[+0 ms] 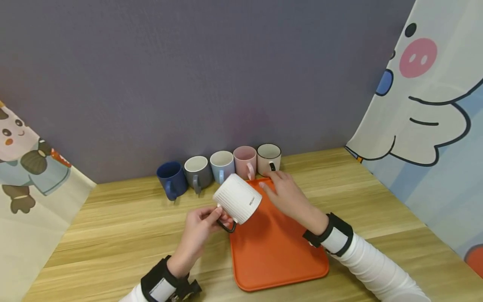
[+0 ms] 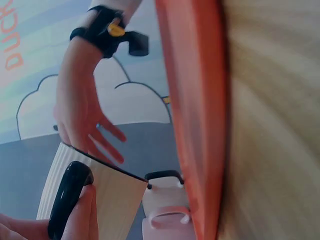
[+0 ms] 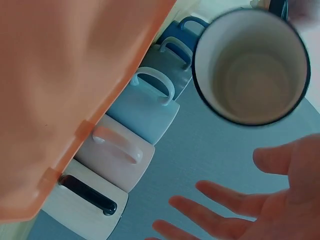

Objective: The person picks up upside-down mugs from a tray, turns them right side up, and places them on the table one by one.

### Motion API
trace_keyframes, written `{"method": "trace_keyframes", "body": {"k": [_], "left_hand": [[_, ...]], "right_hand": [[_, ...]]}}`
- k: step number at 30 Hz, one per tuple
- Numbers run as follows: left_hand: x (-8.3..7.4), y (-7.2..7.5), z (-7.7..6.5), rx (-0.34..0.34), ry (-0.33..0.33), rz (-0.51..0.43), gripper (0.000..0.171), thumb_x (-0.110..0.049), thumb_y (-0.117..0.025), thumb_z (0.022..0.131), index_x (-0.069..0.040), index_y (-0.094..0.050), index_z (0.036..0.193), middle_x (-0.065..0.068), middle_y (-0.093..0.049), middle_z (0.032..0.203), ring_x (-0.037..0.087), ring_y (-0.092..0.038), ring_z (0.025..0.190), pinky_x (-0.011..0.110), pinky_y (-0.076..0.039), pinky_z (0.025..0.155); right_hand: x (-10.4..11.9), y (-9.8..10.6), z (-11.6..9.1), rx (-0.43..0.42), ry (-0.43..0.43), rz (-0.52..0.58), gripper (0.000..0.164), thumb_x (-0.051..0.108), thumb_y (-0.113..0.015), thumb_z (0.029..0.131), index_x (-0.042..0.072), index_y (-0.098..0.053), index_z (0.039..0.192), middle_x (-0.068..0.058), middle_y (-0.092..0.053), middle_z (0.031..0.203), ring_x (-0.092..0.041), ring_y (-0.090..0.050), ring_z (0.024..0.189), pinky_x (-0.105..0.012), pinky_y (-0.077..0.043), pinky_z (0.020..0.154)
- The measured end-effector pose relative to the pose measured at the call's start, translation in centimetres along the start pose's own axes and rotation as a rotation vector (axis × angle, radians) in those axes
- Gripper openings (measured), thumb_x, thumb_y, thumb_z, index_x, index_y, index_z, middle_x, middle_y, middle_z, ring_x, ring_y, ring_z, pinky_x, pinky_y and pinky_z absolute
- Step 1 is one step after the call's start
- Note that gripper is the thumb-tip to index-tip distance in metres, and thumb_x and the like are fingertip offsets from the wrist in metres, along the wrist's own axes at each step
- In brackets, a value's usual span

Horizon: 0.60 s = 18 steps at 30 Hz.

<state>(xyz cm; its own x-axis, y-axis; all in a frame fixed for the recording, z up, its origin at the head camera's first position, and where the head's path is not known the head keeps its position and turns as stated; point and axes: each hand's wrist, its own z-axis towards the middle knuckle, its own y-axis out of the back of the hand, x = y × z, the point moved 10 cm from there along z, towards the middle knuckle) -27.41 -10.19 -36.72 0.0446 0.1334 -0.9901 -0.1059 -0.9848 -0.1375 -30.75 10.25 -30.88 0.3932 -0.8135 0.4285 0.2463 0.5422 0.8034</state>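
Note:
My left hand [image 1: 203, 224] pinches the black handle [image 2: 70, 197] of a white ribbed mug [image 1: 237, 198], which is tilted in the air over the left edge of an orange tray [image 1: 279, 251]. The right wrist view looks into the black-rimmed mouth of this white mug [image 3: 250, 75], and its inside holds nothing visible. My right hand [image 1: 288, 193] hovers above the tray's far right corner with fingers spread, apart from the mug. In the head view its fingertips overlap the handle of the white mug with a black rim [image 1: 268, 156]; contact cannot be told.
Along the grey back wall stands a row of mugs: dark blue [image 1: 171, 178], grey [image 1: 198, 170], light blue [image 1: 222, 163], pink [image 1: 245, 159], then the black-rimmed white one. Wooden tabletop [image 1: 124, 235] surrounds the tray. Cartoon-printed cloths [image 1: 434, 126] hang at both sides.

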Motion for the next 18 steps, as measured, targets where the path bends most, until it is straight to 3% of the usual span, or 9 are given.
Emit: {"method": "trace_keyframes", "body": {"k": [9,18], "left_hand": [[-1.0,0.6,2.5,-0.076,-0.029,-0.068,0.025,-0.005,-0.054,0.095,0.02,-0.059,0.094,0.009,-0.065,0.07,0.019,-0.07,0.068,0.034,-0.057,0.071],[-1.8,0.3,4.1,-0.105,-0.069,-0.158,0.02,-0.001,-0.052,0.094,0.018,-0.057,0.094,0.009,-0.063,0.072,0.019,-0.069,0.067,0.032,-0.057,0.072]], "right_hand": [[0.3,0.3,0.1,-0.02,-0.019,-0.012,0.042,0.031,-0.056,0.095,-0.001,-0.057,0.122,-0.02,-0.059,0.12,-0.042,-0.05,0.117,-0.052,-0.04,0.1],[0.9,-0.4,0.1,0.01,-0.026,-0.017,0.043,0.033,-0.053,0.097,-0.001,-0.056,0.124,-0.022,-0.058,0.123,-0.042,-0.051,0.117,-0.052,-0.041,0.099]]}}
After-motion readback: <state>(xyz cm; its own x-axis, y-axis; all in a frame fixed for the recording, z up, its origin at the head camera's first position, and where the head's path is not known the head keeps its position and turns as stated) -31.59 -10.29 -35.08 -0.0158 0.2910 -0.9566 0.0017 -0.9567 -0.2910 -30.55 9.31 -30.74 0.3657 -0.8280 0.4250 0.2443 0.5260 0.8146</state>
